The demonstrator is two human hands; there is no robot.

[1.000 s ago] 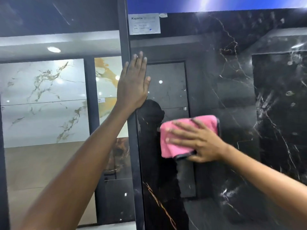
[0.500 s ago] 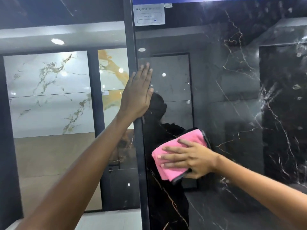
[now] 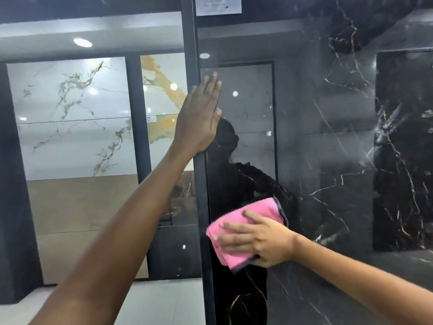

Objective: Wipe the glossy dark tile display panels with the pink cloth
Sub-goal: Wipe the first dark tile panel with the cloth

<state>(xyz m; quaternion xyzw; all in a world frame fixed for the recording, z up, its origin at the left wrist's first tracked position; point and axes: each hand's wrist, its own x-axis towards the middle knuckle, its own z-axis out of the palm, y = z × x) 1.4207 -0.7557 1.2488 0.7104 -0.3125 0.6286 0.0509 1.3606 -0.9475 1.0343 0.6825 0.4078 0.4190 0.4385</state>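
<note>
The pink cloth (image 3: 243, 231), folded and edged with a dark hem, is pressed flat against the glossy dark tile panel (image 3: 339, 160) by the right hand (image 3: 262, 242), whose fingers are spread across it and point left; its left corner is seen just beside the panel's left edge, where the black frame strip (image 3: 199, 184) runs top to bottom. The left hand (image 3: 199, 118) is laid flat on the upper part of that strip, fingers straight and held together, the fingertips reaching onto the panel's surface. A wide stretch of veined dark surface is left open to the right of the cloth and above it, and a narrower stretch below. A white label (image 3: 218, 4) is fixed at the panel's top edge. Left of the strip, pale marble-look tiles (image 3: 75, 118) and a light floor (image 3: 152, 301) are seen
</note>
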